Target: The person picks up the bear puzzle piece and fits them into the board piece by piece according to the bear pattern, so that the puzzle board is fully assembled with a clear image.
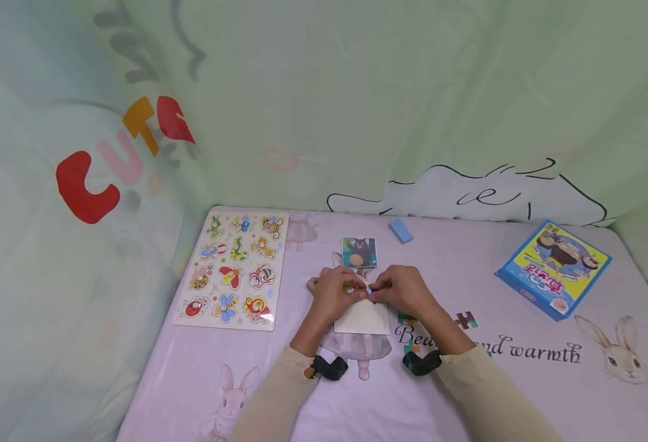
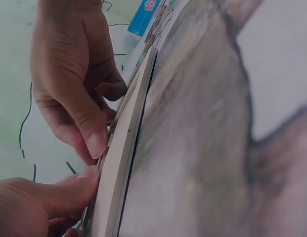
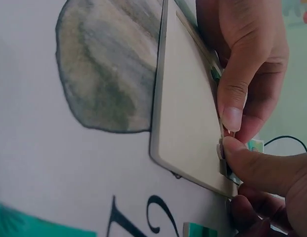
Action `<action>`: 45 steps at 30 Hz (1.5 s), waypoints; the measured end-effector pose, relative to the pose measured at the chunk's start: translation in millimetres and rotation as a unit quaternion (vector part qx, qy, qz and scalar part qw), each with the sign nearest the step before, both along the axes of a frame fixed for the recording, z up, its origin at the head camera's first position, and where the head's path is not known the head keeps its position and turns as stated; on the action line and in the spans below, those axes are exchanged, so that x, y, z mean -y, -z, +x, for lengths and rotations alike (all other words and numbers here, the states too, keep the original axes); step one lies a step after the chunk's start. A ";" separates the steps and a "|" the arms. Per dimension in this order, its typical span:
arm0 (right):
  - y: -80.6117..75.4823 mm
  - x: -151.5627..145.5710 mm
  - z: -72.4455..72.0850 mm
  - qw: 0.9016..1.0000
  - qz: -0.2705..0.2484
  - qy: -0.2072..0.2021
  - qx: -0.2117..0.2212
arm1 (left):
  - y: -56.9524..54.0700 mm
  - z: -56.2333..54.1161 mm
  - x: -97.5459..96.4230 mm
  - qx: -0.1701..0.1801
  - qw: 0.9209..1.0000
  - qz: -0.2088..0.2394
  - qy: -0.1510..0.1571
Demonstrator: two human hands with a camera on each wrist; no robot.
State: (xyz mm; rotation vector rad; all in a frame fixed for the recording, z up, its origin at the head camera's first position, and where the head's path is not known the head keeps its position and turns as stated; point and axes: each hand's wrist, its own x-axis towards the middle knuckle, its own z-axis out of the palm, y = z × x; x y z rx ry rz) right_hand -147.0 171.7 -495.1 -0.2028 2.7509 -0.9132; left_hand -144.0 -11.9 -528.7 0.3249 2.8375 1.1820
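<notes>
So far left there's a bug picture board [image 1: 230, 270], then the left hand [image 1: 332, 296] pinching at small puzzle pieces [image 1: 369, 290] on the upper end of a pale board [image 1: 361, 322], bear card [image 1: 359, 252] just beyond. Right hand [image 1: 408, 292] pinches there too, fingertips nearly meeting. Further right, a loose jigsaw piece [image 1: 466, 320], then a blue-yellow box [image 1: 556, 270].

Letters "C", "U", "T" can be read on the curtain [image 1: 15, 258]; the fourth, red, is too distorted to be sure. On the tablecloth [image 1: 523, 399], "Bea" and "nd warmth" are printed in black script, middle blocked by the right forearm [image 1: 447, 329]. Box [image 1: 555, 270] title: can't be made out.
</notes>
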 end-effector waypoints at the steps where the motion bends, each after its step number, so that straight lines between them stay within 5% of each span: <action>1: -0.2 0.2 -0.6 1.000 0.001 0.003 0.002 | 0.1 0.0 0.1 0.001 1.000 0.000 0.000; 14: -2.0 -15.5 -8.1 0.998 -0.020 -0.010 0.060 | 1.6 0.1 -7.0 0.004 0.999 -0.018 -0.034; 31: -5.6 -16.5 -9.0 0.995 -0.008 0.025 0.092 | -1.6 4.7 -8.0 -0.018 0.999 -0.030 -0.030; 45: -5.3 -15.3 -9.3 0.993 -0.002 0.053 0.107 | 0.0 -1.9 33.4 0.003 0.999 0.013 0.041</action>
